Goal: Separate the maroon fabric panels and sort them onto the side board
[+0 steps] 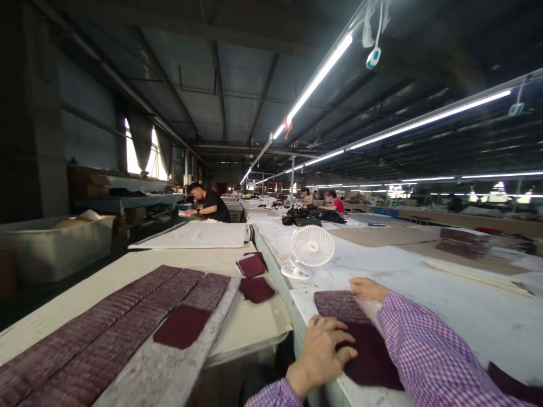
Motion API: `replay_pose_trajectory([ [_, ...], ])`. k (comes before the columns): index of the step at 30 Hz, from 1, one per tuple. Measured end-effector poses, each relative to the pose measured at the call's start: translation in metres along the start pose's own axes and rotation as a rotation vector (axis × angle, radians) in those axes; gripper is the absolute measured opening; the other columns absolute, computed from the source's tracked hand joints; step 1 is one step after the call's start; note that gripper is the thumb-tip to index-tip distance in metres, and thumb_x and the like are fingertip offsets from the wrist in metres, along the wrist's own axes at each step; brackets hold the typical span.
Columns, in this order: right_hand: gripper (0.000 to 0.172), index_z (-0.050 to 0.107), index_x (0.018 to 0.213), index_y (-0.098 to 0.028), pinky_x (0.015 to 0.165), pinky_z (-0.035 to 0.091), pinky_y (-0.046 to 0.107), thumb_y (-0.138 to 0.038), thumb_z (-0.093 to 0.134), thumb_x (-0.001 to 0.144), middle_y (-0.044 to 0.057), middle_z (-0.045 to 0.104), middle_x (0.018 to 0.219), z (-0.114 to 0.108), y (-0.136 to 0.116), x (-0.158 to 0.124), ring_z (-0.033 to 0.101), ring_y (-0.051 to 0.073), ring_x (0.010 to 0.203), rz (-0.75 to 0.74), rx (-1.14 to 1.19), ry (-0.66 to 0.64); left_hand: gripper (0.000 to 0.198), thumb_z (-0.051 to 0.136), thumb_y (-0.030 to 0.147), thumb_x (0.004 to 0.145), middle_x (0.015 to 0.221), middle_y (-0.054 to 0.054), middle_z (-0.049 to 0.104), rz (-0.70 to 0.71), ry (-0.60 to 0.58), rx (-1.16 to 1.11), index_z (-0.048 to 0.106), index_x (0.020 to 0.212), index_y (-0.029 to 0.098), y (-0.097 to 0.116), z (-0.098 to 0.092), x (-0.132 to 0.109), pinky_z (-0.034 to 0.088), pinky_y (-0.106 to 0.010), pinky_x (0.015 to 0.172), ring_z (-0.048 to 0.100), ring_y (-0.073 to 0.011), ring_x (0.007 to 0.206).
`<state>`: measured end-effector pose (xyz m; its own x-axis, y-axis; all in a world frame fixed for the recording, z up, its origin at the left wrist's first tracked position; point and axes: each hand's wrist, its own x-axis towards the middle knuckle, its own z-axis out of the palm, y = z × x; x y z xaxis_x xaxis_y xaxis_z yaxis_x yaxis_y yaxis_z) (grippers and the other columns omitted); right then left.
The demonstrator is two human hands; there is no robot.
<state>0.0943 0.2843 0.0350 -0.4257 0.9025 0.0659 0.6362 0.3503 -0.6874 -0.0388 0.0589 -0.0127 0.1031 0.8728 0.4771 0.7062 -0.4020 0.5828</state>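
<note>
My left hand [324,350] rests with fingers apart on the left edge of a dark maroon fabric piece [373,359] on the white table. Beyond and partly under it lies a mottled purple-brown fabric piece [337,304]. My right hand [368,289] is at that piece's far right corner, its fingers drawn together; what lies between them is hidden. A pale strip shows below this hand, too unclear to name. On the left table are long stacks of mottled fabric [139,316] with a maroon piece [184,326] on top at the right.
A small white fan [313,246] stands beyond my hands. Maroon pieces [257,289] lie near the left table's edge, across a gap. Folded mottled fabric [462,242] sits far right. A person in black [216,206] works further off at left; a white bin [55,249] stands beside the tables.
</note>
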Motion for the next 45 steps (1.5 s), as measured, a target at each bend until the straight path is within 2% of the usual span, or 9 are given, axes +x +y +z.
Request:
replay_pose_trajectory([
  [3, 0.022, 0.066, 0.087, -0.012, 0.065, 0.051, 0.034, -0.015, 0.057, 0.067, 0.010, 0.067, 0.080, -0.017, -0.015, -0.018, 0.063, 0.019, 0.067, 0.010, -0.114, -0.063, 0.028, 0.058, 0.037, 0.081, 0.117, -0.002, 0.063, 0.034, -0.022, 0.007, 0.064, 0.107, 0.027, -0.005, -0.002, 0.000, 0.031, -0.042, 0.102, 0.053, -0.0210, 0.110],
  [8, 0.021, 0.069, 0.078, -0.018, 0.088, 0.041, 0.029, -0.009, 0.063, 0.061, 0.005, 0.068, 0.088, -0.039, -0.034, -0.077, 0.059, 0.021, 0.090, -0.175, -0.269, -0.119, 0.039, 0.063, 0.034, 0.077, 0.123, -0.010, 0.053, 0.062, 0.078, 0.001, 0.054, 0.111, 0.019, -0.015, 0.005, 0.002, 0.034, -0.043, 0.101, 0.048, -0.0245, 0.115],
  [11, 0.019, 0.070, 0.083, -0.020, 0.083, 0.041, 0.026, -0.015, 0.060, 0.069, 0.003, 0.067, 0.084, -0.028, -0.045, -0.124, 0.060, 0.018, 0.083, -0.322, -0.345, -0.241, 0.041, 0.067, 0.033, 0.073, 0.122, -0.012, 0.048, 0.094, 0.137, -0.037, 0.051, 0.107, 0.017, -0.018, 0.008, 0.002, 0.037, -0.042, 0.099, 0.045, -0.0253, 0.116],
  [14, 0.023, 0.068, 0.095, -0.019, 0.077, 0.041, 0.026, -0.019, 0.052, 0.079, 0.005, 0.065, 0.092, -0.011, -0.054, -0.162, 0.059, 0.017, 0.082, -0.623, -0.532, -0.296, 0.038, 0.066, 0.032, 0.074, 0.114, -0.010, 0.052, 0.100, 0.093, -0.034, 0.051, 0.105, 0.018, -0.015, 0.006, 0.001, 0.041, -0.040, 0.094, 0.050, -0.0238, 0.108],
  [17, 0.021, 0.067, 0.095, -0.018, 0.076, 0.042, 0.027, -0.022, 0.050, 0.083, 0.007, 0.064, 0.093, 0.002, -0.057, -0.184, 0.059, 0.018, 0.085, -0.676, -0.659, -0.291, 0.035, 0.059, 0.035, 0.079, 0.104, -0.009, 0.057, 0.105, 0.043, -0.002, 0.052, 0.108, 0.017, -0.009, 0.003, -0.002, 0.043, -0.039, 0.089, 0.054, -0.0227, 0.098],
  [22, 0.019, 0.065, 0.092, -0.016, 0.070, 0.041, 0.029, -0.019, 0.048, 0.084, 0.009, 0.062, 0.092, 0.017, -0.052, -0.191, 0.058, 0.020, 0.082, -0.679, -0.909, -0.156, 0.027, 0.049, 0.031, 0.086, 0.108, -0.010, 0.060, 0.113, 0.177, -0.094, 0.055, 0.109, 0.017, -0.009, 0.001, -0.005, 0.042, -0.038, 0.094, 0.054, -0.0218, 0.104],
  [28, 0.019, 0.063, 0.079, -0.016, 0.060, 0.036, 0.028, -0.014, 0.044, 0.080, 0.006, 0.064, 0.085, 0.019, -0.051, -0.192, 0.058, 0.018, 0.070, -0.668, -0.958, -0.062, 0.022, 0.046, 0.027, 0.087, 0.103, -0.009, 0.064, -0.081, 0.400, -0.195, 0.060, 0.101, 0.017, -0.021, -0.005, -0.027, 0.043, -0.041, 0.092, 0.058, -0.0222, 0.099],
  [36, 0.017, 0.066, 0.081, -0.020, 0.067, 0.037, 0.026, -0.018, 0.048, 0.080, 0.002, 0.066, 0.088, 0.010, -0.048, -0.191, 0.059, 0.016, 0.079, -0.661, -0.697, -0.063, 0.019, 0.050, 0.022, 0.085, 0.102, -0.008, 0.064, 0.002, 0.335, -0.090, 0.065, 0.095, 0.018, -0.002, 0.004, -0.053, 0.043, -0.039, 0.092, 0.056, -0.0212, 0.100],
  [45, 0.015, 0.059, 0.090, -0.011, 0.067, 0.040, 0.032, -0.009, 0.049, 0.078, 0.011, 0.058, 0.088, 0.037, -0.053, -0.188, 0.053, 0.021, 0.078, -0.875, -1.006, -0.046, 0.021, 0.046, 0.020, 0.088, 0.103, -0.007, 0.064, 0.075, 0.288, 0.031, 0.066, 0.094, 0.019, 0.004, 0.006, -0.053, 0.043, -0.041, 0.094, 0.055, -0.0211, 0.101],
])
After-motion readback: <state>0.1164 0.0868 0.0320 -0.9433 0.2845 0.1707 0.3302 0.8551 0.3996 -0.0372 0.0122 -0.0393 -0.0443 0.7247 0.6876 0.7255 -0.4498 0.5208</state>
